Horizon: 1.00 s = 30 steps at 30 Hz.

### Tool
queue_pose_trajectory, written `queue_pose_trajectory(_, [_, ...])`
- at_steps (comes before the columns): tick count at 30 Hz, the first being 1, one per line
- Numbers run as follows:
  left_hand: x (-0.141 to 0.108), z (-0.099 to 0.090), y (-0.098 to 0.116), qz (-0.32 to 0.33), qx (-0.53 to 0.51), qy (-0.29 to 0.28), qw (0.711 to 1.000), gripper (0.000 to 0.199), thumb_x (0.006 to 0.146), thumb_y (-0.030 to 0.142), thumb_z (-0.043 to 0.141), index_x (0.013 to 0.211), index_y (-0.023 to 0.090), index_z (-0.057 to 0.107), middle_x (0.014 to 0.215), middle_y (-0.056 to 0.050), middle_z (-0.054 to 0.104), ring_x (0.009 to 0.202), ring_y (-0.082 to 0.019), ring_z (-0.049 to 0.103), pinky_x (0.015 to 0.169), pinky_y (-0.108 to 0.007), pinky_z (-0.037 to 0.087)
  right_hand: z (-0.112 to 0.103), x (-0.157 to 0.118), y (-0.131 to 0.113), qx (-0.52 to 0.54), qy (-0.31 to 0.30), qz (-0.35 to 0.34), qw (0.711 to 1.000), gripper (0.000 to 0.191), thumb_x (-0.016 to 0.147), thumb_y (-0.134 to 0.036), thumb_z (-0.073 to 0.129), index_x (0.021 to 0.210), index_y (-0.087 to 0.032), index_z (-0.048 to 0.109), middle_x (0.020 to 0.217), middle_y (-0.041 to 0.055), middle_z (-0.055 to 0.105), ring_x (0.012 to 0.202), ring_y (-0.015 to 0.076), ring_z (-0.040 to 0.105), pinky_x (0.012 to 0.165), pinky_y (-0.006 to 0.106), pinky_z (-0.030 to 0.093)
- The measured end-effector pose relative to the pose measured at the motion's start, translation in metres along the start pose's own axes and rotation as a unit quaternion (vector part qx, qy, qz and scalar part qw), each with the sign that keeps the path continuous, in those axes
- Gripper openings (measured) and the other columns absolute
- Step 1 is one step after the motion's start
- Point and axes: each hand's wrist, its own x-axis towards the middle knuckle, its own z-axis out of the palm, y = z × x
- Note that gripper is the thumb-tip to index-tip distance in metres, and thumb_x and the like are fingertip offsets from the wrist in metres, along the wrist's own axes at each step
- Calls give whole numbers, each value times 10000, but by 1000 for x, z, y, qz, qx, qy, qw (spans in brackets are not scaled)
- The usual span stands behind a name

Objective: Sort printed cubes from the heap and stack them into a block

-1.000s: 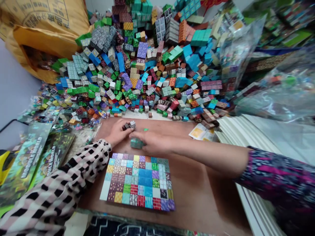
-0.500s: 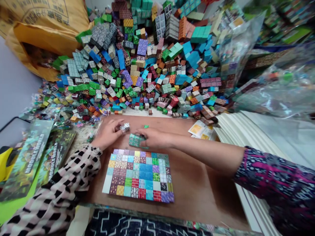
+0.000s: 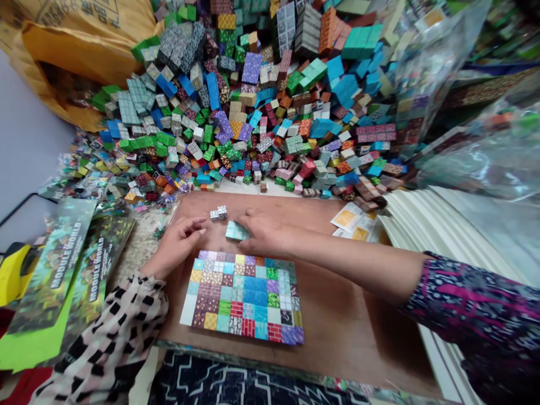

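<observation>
My left hand (image 3: 179, 242) is over the left part of the brown board, fingers apart and holding nothing. Just beyond its fingertips lies a small grey-and-white patterned block piece (image 3: 218, 213). My right hand (image 3: 265, 232) has its thumb and fingers around the right end of a flat teal block (image 3: 237, 230), which rests on or just above the board; its far side is hidden by the fingers. Nearer to me than both hands lies a rectangular panel (image 3: 244, 298) of many coloured, patterned squares.
A large heap of coloured paper-covered blocks (image 3: 253, 124) spreads behind the brown board (image 3: 337, 315). Printed "Module World" packs (image 3: 63, 264) lie at left, beside a yellow object (image 3: 14, 275). White sheets (image 3: 415, 242) are stacked at right, near small printed cards (image 3: 354, 219).
My left hand has let go of the grey-and-white piece and drawn back toward me. The teal block shows a paler face. A small green piece beyond it no longer shows. The view has shifted slightly.
</observation>
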Motion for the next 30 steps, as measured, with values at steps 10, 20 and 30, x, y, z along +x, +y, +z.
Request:
queue_pose_trajectory(10, [-21, -10, 2, -16, 26, -4, 1000, 374, 787, 379, 583, 1090, 197, 708, 1043, -85, 684, 1001, -241, 623, 955, -476, 477, 3, 1, 1, -15, -3, 1, 1000, 518, 770, -263, 651, 1274, -155, 606, 1175, 159, 642, 1016, 278, 603, 838, 363, 466])
queue_pose_trajectory(20, [-7, -1, 9, 29, 22, -30, 999, 297, 849, 340, 576, 1091, 230, 706, 1062, -73, 691, 1019, -234, 627, 946, -453, 499, -3, 13, -10, 16, -26, -17, 999, 471, 883, -220, 543, 1348, -148, 558, 1272, 141, 626, 1176, 273, 558, 983, 374, 441])
queue_pose_trajectory(30, [7, 2, 7, 69, 64, -64, 994, 292, 775, 342, 688, 1049, 246, 723, 891, -43, 646, 791, -181, 591, 728, -343, 519, -24, 16, -13, 47, -136, -75, 987, 609, 787, -247, 652, 1386, -216, 547, 1307, 130, 572, 1179, 301, 541, 1013, 406, 430])
